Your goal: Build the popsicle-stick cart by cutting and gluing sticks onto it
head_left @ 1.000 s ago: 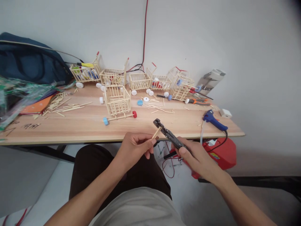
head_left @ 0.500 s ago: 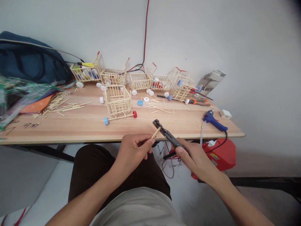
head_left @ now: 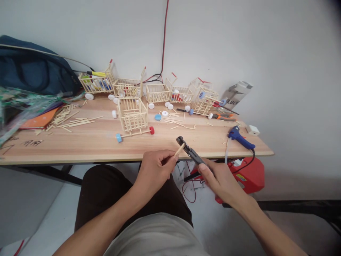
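My left hand (head_left: pixel 156 170) pinches a short wooden stick (head_left: pixel 179 150) between thumb and fingers, just in front of the table's near edge. My right hand (head_left: pixel 218 178) is wrapped round the handles of black cutting pliers (head_left: pixel 189 151). The pliers' jaws sit around the far end of the stick. Both hands hover over my lap, below the wooden table (head_left: pixel 101 140).
On the table stand several small stick carts (head_left: pixel 132 114) with bottle-cap wheels, loose sticks (head_left: pixel 71 121), a blue glue gun (head_left: pixel 239 138), orange-handled pliers (head_left: pixel 223 116) and a white plug (head_left: pixel 252 130). A dark blue bag (head_left: pixel 34 71) lies at the far left. A red box (head_left: pixel 249 176) sits under the table's right end.
Both hands have shifted slightly to the right with the stick and pliers; the grip on each looks the same.
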Demonstrator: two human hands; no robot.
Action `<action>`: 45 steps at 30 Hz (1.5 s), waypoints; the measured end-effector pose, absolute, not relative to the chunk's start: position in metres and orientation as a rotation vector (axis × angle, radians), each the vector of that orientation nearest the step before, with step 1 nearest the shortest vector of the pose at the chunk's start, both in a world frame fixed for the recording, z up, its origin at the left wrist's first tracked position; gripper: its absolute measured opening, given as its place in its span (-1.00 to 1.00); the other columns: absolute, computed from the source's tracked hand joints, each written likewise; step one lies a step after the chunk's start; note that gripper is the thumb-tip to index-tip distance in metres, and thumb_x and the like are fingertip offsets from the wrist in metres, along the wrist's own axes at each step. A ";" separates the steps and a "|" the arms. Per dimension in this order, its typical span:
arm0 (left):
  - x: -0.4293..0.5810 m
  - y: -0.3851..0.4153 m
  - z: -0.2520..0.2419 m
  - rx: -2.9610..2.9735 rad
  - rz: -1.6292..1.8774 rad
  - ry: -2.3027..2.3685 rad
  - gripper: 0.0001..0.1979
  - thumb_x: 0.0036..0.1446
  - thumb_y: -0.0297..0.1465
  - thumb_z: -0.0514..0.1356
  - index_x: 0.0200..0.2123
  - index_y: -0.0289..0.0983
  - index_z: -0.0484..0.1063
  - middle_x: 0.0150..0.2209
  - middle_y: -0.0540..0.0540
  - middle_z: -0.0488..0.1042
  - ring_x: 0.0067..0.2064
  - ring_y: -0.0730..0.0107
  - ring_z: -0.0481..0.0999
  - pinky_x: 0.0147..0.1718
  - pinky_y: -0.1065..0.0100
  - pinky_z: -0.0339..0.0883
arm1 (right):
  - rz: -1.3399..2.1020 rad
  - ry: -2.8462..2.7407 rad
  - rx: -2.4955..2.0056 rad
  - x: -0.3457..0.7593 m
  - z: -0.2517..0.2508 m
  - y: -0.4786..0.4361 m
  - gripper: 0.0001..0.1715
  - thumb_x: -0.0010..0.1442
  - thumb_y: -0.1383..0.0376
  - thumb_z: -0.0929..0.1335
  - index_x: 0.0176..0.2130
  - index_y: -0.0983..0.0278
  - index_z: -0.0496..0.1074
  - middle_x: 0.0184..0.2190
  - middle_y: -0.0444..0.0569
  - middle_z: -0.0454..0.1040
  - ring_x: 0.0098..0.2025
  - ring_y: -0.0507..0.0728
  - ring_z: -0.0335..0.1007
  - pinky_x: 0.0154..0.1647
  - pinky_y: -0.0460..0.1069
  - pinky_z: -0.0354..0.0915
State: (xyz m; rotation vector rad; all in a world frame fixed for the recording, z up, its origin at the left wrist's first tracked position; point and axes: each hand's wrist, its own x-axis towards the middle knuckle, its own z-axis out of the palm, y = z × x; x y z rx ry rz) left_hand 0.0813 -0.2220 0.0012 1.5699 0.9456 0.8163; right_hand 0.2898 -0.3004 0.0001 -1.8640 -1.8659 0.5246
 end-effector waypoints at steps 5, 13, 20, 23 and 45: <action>0.088 -0.220 -0.004 1.599 0.837 0.960 -0.70 0.20 -0.29 0.14 -0.51 -0.32 0.48 -0.65 0.06 0.32 -0.64 0.57 0.25 -0.62 0.48 0.08 | 0.458 -1.846 -1.860 0.292 -0.006 -0.301 -0.41 0.38 -0.09 0.10 -0.42 0.23 0.32 -0.61 -0.12 0.34 -0.52 0.10 0.28 -0.41 -0.03 0.13; 0.092 -0.220 -0.013 1.421 0.926 0.804 -0.75 0.23 -0.28 0.16 -0.40 -0.33 0.49 -0.52 0.00 0.43 -0.50 0.49 0.40 -0.46 0.46 0.26 | 0.153 -1.885 -1.925 0.299 -0.013 -0.299 -0.45 0.34 -0.13 0.14 -0.37 0.22 0.31 -0.59 -0.11 0.37 -0.53 0.13 0.34 -0.47 -0.05 0.12; 0.094 -0.223 -0.016 0.904 0.822 0.477 -0.78 0.28 -0.24 0.17 -0.32 -0.28 0.34 -0.48 0.05 0.35 -0.46 0.53 0.33 -0.36 0.44 0.28 | -0.099 -2.022 -1.864 0.301 -0.012 -0.298 -0.44 0.32 -0.17 0.15 -0.34 0.22 0.30 -0.57 -0.09 0.43 -0.54 0.15 0.40 -0.51 -0.05 0.14; 0.094 -0.222 -0.015 0.865 0.763 0.424 -0.74 0.24 -0.22 0.24 -0.36 -0.29 0.36 -0.57 0.13 0.14 -0.54 0.60 0.08 -0.49 0.49 0.11 | -0.149 -2.065 -1.797 0.301 -0.012 -0.297 -0.42 0.31 -0.19 0.15 -0.34 0.23 0.31 -0.56 -0.08 0.45 -0.54 0.14 0.42 -0.50 -0.05 0.16; 0.089 -0.224 -0.011 1.131 1.027 0.721 -0.77 0.06 -0.26 0.35 -0.39 -0.36 0.62 -0.62 0.09 0.16 -0.53 0.60 0.07 -0.53 0.44 -0.10 | 0.752 -1.878 -1.698 0.283 0.011 -0.304 -0.41 0.36 -0.15 0.12 -0.23 0.27 0.37 -0.45 -0.11 0.36 -0.41 0.09 0.25 -0.38 -0.05 0.15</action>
